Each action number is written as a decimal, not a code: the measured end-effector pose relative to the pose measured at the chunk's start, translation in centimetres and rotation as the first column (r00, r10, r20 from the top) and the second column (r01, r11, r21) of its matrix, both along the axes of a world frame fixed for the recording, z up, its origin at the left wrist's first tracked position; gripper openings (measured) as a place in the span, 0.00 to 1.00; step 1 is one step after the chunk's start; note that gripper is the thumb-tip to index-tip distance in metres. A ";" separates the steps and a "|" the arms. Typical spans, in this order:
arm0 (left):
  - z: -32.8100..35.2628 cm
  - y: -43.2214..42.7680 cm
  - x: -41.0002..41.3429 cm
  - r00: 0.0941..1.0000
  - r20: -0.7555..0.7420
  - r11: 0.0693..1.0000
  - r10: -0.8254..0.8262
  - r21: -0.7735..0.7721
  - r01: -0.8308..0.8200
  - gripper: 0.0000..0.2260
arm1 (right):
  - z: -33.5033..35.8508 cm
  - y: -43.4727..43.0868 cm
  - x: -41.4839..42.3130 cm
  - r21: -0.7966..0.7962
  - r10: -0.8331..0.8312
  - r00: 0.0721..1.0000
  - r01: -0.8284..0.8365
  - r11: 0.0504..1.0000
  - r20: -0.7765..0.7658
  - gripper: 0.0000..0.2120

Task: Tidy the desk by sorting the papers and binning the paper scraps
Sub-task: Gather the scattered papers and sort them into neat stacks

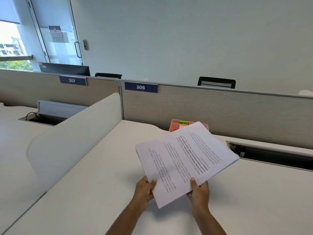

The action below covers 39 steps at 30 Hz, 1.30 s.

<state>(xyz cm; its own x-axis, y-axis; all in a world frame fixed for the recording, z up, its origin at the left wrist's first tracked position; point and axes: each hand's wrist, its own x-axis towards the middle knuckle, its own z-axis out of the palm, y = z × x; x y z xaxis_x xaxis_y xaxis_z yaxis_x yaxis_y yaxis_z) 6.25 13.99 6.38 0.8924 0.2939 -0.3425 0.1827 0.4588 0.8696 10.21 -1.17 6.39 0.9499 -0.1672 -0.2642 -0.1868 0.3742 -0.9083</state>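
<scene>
Both my forearms reach forward over the desk, and my two hands hold a loose stack of papers above it. My left hand pinches the near corner at about 7 o'clock of the stack, thumb on top. My right hand grips the near edge at 5 o'clock, thumb pressed flat on the printed page. The sheets are thin, white and unevenly fanned, tilting away toward 1 o'clock, with dense black text. The desk is smooth, matte and off-white. At 12 o'clock, partly behind the papers, sits a pink plastic tray with compartments, against a grey fabric partition.
</scene>
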 end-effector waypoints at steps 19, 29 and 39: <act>4.2 7.2 0.3 0.951 0.208 0.911 -0.227 0.391 0.132 0.07 | 3.5 -2.9 1.2 -0.386 0.231 0.898 -0.075 0.919 0.376 0.09; 4.2 6.3 0.6 0.951 0.188 0.855 -0.244 0.505 0.120 0.06 | 3.6 -1.7 0.7 -0.515 0.315 0.879 -0.096 0.852 0.358 0.12; 2.7 5.4 0.4 0.965 0.253 0.928 -0.074 0.371 -0.026 0.05 | 0.3 -2.2 0.7 -0.639 0.300 0.947 -0.163 0.752 0.112 0.19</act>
